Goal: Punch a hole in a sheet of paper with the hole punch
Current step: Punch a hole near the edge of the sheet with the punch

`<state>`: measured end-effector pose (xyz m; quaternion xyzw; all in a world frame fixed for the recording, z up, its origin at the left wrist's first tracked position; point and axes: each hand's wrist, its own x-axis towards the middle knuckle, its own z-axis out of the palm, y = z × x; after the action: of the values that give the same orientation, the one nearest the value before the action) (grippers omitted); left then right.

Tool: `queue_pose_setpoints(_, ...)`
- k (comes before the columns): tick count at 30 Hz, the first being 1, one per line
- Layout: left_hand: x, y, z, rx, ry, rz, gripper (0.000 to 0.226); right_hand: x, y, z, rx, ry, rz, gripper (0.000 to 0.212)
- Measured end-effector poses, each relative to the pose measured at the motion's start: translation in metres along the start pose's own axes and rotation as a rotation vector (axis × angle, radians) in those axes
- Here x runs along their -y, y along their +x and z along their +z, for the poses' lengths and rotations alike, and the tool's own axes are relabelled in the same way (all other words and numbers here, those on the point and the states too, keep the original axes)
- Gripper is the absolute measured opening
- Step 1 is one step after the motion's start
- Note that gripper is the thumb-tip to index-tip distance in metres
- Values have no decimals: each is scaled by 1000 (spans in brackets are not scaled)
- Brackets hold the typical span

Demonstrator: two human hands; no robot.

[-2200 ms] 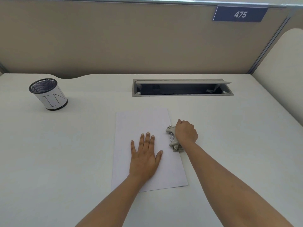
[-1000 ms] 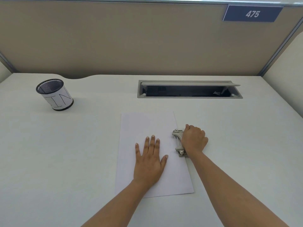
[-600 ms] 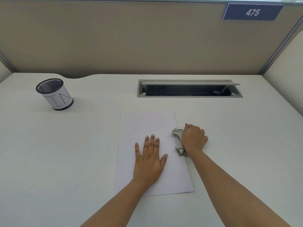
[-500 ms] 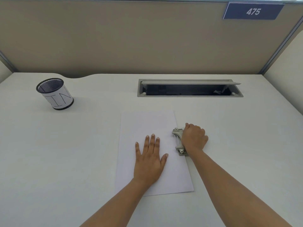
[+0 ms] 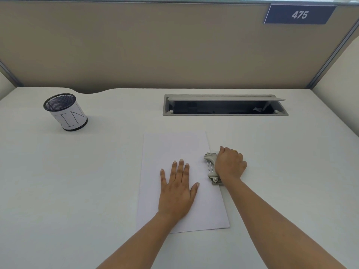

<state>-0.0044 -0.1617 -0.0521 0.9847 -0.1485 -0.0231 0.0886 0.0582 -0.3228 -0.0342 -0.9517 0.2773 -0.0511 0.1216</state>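
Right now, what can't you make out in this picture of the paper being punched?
1. Head view: the right hand covers most of the hole punch, so its lever position is hidden.
2. Any hole in the sheet of paper: the punch covers that edge.
3. The paper beneath the flat left hand.
4. Inside the cable slot: too dark.

hole punch (image 5: pixel 210 168): right half covered by right hand (image 5: pixel 230 165); lever position unreadable.
sheet of paper (image 5: pixel 174 146): edge at punch slot hidden; patch under left hand (image 5: pixel 176 191) covered.
forearms (image 5: pixel 272 220): cut off by bottom edge.
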Motion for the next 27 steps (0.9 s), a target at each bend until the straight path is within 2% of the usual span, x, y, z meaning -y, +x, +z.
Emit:
queue_pose_setpoints(6,-2,-2,-4,-40,17,-8,75,0,-1,2,3,11,7,43)
queue_pose_setpoints(9,-3,-2,-3,-4,9,1,77,0,0,2,-3,4,6,43)
queue_pose_setpoints(15,-8,-7,-17,-19,80,-26,63,-1,0,3,-7,-31,-17,42)
queue_pose_setpoints(27,-7,-5,-17,-36,116,-24,62,-3,1,6,-18,-45,-24,43)
